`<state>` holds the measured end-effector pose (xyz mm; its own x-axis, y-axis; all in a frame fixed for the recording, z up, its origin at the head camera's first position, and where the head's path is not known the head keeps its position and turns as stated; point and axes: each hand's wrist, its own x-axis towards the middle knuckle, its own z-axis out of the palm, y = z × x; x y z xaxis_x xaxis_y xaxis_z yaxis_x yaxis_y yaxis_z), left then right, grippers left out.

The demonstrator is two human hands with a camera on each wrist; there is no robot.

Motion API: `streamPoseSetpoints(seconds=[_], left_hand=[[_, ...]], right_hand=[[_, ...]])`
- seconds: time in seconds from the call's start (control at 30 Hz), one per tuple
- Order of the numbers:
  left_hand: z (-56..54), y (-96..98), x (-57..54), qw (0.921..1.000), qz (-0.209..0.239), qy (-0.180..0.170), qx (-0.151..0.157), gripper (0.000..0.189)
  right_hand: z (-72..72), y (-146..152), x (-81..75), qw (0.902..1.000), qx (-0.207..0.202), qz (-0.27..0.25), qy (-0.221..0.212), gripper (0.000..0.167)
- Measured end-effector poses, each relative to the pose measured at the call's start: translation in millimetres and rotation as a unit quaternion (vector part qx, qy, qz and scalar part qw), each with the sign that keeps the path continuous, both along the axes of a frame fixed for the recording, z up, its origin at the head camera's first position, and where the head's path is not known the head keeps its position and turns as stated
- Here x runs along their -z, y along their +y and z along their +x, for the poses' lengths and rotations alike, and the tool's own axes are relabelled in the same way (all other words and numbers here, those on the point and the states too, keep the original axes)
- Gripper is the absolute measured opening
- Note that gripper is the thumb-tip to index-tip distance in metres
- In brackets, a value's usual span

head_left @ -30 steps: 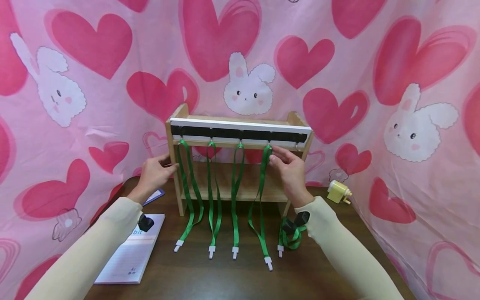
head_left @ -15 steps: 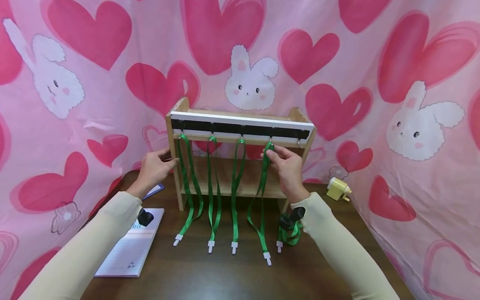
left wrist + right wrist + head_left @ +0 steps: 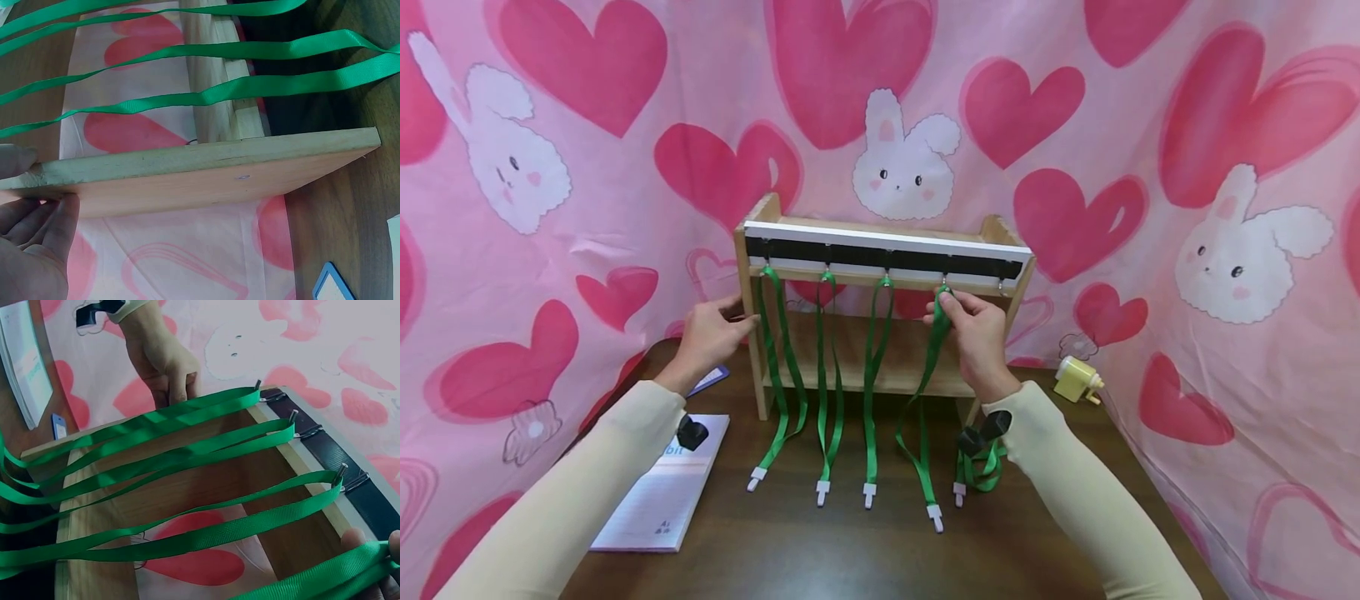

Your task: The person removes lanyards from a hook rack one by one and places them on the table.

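A wooden shelf stands on the table, with a black-and-white strip of metal hooks along its top front. Several green lanyards hang from it, among them the leftmost lanyard. My left hand holds the shelf's left side panel, thumb on the front edge and fingers on the outer face. With thumb and fingers, my right hand pinches the rightmost hanging lanyard just under its hook. The far-right hook bears no lanyard.
One more green lanyard lies bundled on the table under the right wrist. A notebook and a blue-edged card lie at left. At right sits a small yellow device with a crank. A heart-patterned cloth hangs behind.
My right thumb has come across the front of the rightmost hanging lanyard, whose upper part now leans right. My left hand stays on the side panel. The head view has tilted slightly.
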<state>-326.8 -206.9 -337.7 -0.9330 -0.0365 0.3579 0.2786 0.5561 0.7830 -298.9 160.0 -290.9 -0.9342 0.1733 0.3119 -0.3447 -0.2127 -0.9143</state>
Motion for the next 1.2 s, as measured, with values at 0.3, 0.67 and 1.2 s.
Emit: streamPoseSetpoints(seconds=[0.3,0.67,1.2], left_hand=[[1.6,0.2,-1.5,1.0000,0.001,-0.004,0.005,0.059],[1.8,1.7,0.1,0.9998,0.000,0.018,0.002,0.054],[0.5,-0.5,1.1,0.9999,-0.008,0.008,0.005,0.054]], right_hand=[[-0.3,-1,0.7,0.9999,0.004,0.014,0.004,0.039],[5.3,3,0.3,0.9994,-0.026,0.019,0.009,0.042],[15.6,19,13.3,0.9961,0.026,0.068,0.048,0.029]])
